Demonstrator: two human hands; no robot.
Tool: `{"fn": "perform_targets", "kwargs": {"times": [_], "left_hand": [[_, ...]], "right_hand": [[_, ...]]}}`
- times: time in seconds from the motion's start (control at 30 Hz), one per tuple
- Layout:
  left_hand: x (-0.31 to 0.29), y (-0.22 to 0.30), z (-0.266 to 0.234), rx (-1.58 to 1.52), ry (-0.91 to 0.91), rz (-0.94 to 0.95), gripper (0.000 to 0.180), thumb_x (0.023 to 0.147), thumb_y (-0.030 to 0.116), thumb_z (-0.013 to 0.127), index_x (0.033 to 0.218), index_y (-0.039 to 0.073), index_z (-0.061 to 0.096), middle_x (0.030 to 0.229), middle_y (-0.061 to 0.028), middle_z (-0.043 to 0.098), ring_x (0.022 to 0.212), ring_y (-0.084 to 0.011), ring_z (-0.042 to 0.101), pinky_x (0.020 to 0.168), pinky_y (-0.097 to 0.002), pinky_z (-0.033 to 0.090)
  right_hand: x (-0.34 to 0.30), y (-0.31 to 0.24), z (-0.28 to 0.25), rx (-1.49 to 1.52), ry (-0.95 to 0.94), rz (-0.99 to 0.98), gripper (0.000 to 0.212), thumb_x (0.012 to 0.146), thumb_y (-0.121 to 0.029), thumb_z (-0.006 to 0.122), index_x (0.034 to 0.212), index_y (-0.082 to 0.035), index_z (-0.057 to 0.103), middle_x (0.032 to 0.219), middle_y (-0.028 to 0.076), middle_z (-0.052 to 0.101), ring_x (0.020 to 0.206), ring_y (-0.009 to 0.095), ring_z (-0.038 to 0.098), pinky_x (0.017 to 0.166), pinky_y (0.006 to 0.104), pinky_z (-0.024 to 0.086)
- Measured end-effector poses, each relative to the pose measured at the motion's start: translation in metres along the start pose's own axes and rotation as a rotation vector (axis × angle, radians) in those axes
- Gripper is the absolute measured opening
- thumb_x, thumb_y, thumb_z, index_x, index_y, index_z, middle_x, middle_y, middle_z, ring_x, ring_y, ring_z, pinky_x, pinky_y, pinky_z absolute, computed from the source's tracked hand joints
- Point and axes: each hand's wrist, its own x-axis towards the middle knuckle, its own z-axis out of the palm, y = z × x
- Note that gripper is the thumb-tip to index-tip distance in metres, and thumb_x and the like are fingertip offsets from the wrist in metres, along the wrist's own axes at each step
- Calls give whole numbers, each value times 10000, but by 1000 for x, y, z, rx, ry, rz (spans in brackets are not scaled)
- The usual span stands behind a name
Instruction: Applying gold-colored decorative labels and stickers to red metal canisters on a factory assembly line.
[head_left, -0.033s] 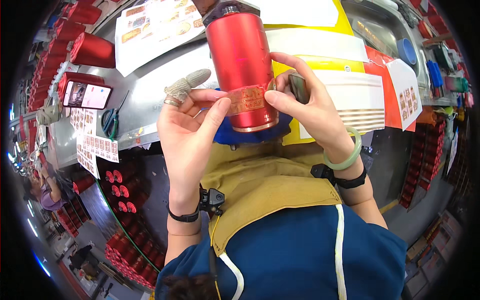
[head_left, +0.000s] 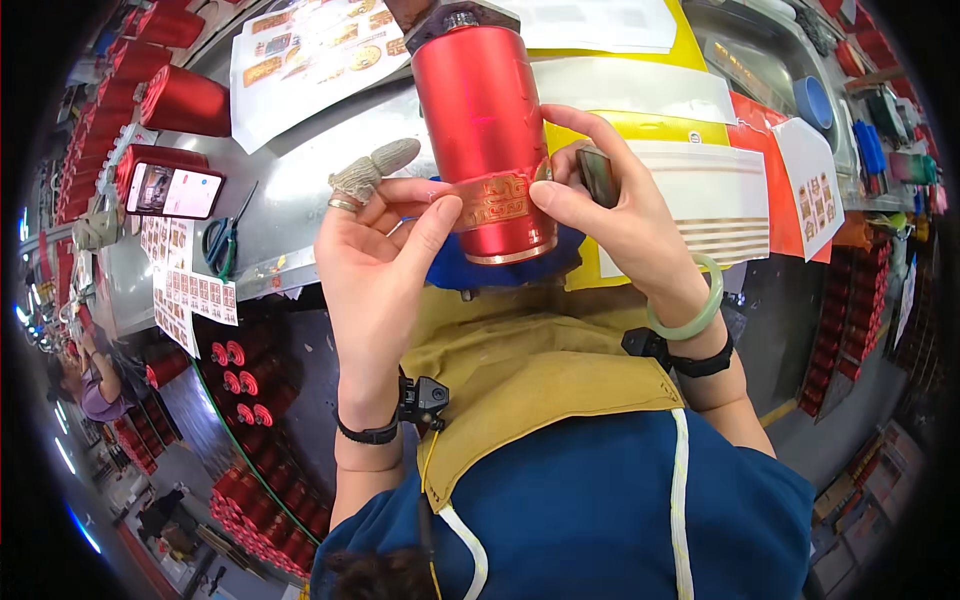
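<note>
**Gold label going onto the red cylinder**

I see the red cylinder standing upright on a blue pad at the bench edge, right in front of me. My left hand pinches one end of a gold patterned label against its lower part; my right hand presses the other end while gripping a small dark tool. By my reading the label is placed but not yet smoothed down — rubbing it flat remains. Label sheets and scissors lie to the left.
</note>
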Motion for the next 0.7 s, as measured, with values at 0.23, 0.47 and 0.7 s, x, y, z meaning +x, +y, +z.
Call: {"fn": "perform_targets", "kwargs": {"times": [0.23,0.47,0.7], "left_hand": [[3,-3,-10,-150,-78,-84,473,936,-53,708,1371,-56,524,1049,-91,661,1003,-167,679,929,-334,594],[0,2,-10,-149,-100,-60,472,935,-53,710,1370,-50,527,1079,-101,662,1017,-175,677,958,-358,595],[-3,4,-9,-158,-106,-33,507,920,-71,717,1384,-53,516,1086,-111,662,1041,-180,671,958,-353,595]], "right_hand": [[3,-5,-1,-47,-22,36,620,924,-91,747,1471,-15,466,848,-21,568,771,47,538,702,221,449],[6,-1,-5,-105,-15,6,633,894,-111,771,1442,-1,473,796,-10,603,728,54,580,650,229,471],[5,-4,-2,-88,-7,39,636,887,-110,776,1441,-8,479,811,-14,606,734,50,578,662,230,476]]}}
